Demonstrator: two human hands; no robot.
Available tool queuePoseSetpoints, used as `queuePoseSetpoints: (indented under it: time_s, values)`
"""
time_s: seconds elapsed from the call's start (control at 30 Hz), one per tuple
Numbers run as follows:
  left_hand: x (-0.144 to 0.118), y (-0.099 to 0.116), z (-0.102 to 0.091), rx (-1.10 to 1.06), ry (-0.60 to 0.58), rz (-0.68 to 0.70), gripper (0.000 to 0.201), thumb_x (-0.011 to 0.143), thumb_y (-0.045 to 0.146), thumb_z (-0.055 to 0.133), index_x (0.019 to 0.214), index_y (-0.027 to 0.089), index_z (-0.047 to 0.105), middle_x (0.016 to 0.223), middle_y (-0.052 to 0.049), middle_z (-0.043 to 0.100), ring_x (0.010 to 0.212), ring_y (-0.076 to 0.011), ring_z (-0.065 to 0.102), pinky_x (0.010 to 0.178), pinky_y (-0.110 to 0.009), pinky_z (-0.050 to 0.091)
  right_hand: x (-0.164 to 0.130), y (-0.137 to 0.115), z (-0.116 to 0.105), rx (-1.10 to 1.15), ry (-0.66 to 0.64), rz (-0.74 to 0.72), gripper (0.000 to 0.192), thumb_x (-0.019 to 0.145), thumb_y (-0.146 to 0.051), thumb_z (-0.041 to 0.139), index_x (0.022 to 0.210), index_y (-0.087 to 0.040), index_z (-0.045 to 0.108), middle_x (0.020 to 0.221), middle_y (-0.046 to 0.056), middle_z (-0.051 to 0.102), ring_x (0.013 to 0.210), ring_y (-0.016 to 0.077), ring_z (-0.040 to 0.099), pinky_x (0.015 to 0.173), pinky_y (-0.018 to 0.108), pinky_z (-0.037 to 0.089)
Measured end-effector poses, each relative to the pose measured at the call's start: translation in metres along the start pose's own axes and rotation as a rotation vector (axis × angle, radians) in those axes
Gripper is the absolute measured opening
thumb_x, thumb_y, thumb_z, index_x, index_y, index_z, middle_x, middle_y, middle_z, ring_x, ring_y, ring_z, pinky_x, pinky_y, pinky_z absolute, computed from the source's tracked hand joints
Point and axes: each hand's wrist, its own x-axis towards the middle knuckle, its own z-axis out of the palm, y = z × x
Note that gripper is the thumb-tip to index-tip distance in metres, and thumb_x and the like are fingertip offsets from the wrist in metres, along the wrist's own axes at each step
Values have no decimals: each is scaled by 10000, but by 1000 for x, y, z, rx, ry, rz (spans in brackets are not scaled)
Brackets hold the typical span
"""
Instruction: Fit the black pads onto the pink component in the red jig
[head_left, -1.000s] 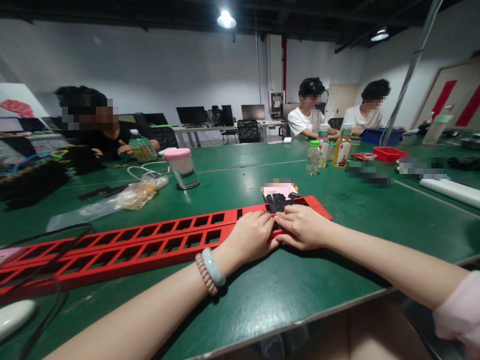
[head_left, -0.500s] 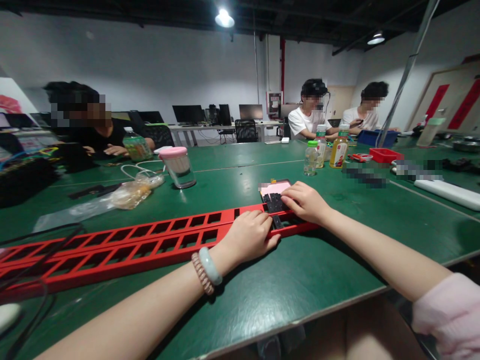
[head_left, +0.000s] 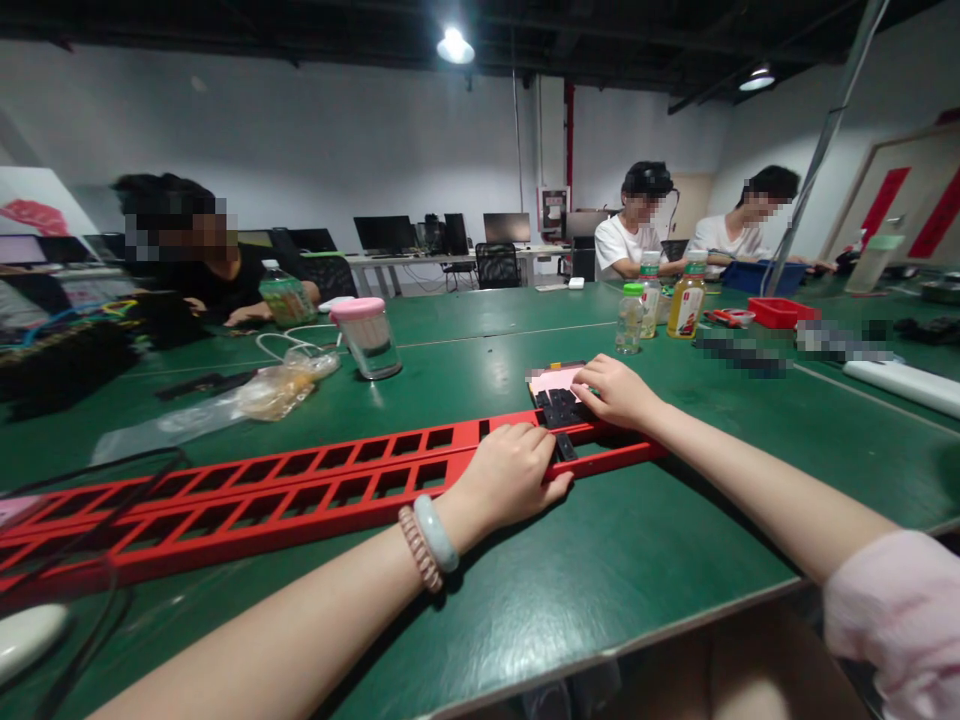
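Head view. A long red slotted rack (head_left: 315, 487) lies flat on the green desk (head_left: 600, 560), running from the lower left edge of the frame to just right of centre. The left hand (head_left: 510, 478) rests palm down on the rack's right part, fingers curled loosely over the near rail and pressing on it rather than closed around anything. The right hand (head_left: 615, 390) sits just above and to the right, at the rack's far end, its fingertips bent down onto a cluster of small black pieces (head_left: 559, 408). Whether it has one pinched between the fingers cannot be told, since the fingers hide the contact. A pink card (head_left: 553, 380) lies touching the black pieces on their far side.

Judging from this, the black pieces are small and loosely heaped, so one could slip from the fingertips and fall through an open slot or skid off across the smooth desk. The rack is long and narrow; if the left hand eases off, a push at the end could swing it.

The desk is a broad, matte green top, worn pale along its near edge. In the middle left stand a jar with a pink lid (head_left: 365, 335) and a crumpled plastic bag (head_left: 262, 392); right of centre, near the far edge, stand drink bottles (head_left: 686, 300) and a red tray (head_left: 780, 312). Three other people sit along the far side. Behind them are white walls, a dark ceiling with round lamps, and a row of monitors.
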Motion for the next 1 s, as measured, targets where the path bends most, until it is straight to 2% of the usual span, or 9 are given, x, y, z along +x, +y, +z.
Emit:
queuePoseSetpoints:
  time_s: [0.17,0.37,0.7,1.0]
  values:
    - [0,1,-1,0,-14,5,312,823,398,473,859,113,596,835,-115,628,837,-236,586,761,-365,471,3,8,11,47,-118,24,348,907,-346,346,906,-158,638,978,95,638,912,193,476,838,360,341]
    - [0,1,-1,2,1,24,308,826,393,471,853,112,596,835,-110,630,829,-234,584,760,-364,471,-2,5,8,87,-212,136,460,917,-467,250,985,-257,655,1072,73,615,1032,251,396,828,450,297]
    - [0,-1,1,6,24,37,305,820,388,485,860,110,604,834,-110,637,832,-231,589,764,-358,473,-1,4,8,107,-282,153,538,913,-512,167,1090,-300,628,1088,76,618,1024,265,408,833,474,292]
    - [0,-1,1,3,28,46,297,825,376,482,895,115,605,845,-109,641,864,-228,592,786,-359,476,0,5,9,92,-319,149,532,913,-509,163,1080,-306,625,1077,73,617,1013,262,426,842,481,293]
